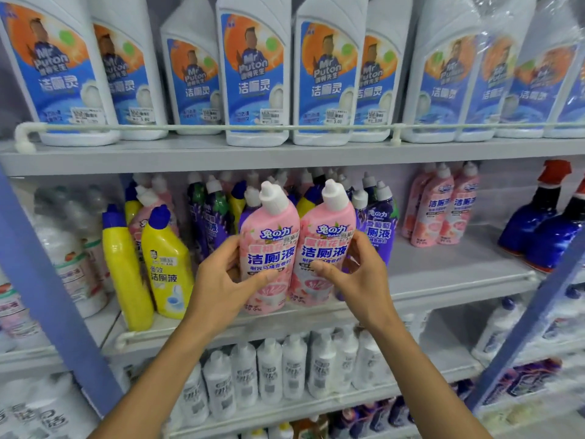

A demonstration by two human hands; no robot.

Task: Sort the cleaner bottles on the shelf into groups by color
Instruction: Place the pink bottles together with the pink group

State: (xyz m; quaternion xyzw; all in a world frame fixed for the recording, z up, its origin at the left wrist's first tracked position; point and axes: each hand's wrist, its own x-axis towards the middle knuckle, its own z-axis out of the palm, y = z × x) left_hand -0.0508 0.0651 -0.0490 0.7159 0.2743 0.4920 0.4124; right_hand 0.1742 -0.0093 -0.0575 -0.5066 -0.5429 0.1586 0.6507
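Judging from the middle shelf (pixel 449 280), you are partway through the sort. A small pink group (pixel 441 210) of three bottles already stands together towards the right, well apart from the rest. At the left, two yellow bottles (pixel 167 258) stand side by side at the front. The job is far from finished, though. The rows behind (pixel 221 198) are a jumble: yellow bodies with blue caps, dark purple ones and pink ones stand mixed among each other, and purple bottles (pixel 380 229) sit just beside the pair you are holding.

That pair is at the front middle of the shelf, upright and touching each other. Whether their bases rest on the shelf or hang just above it cannot be told.

Your left hand (pixel 221 280) grips the left pink bottle (pixel 272 223): its fingers (pixel 228 248) curl round the bottle's left flank while the thumb lies across the label. Your right hand (pixel 357 274) grips the right pink bottle (pixel 329 223) the same way, its fingers (pixel 356 245) wrapped round the right flank and the thumb pressed on the front. Both grasps look firm and mid-body.

These two most likely belong with the pink group at the right; the purple and yellow ones behind are left to gather.
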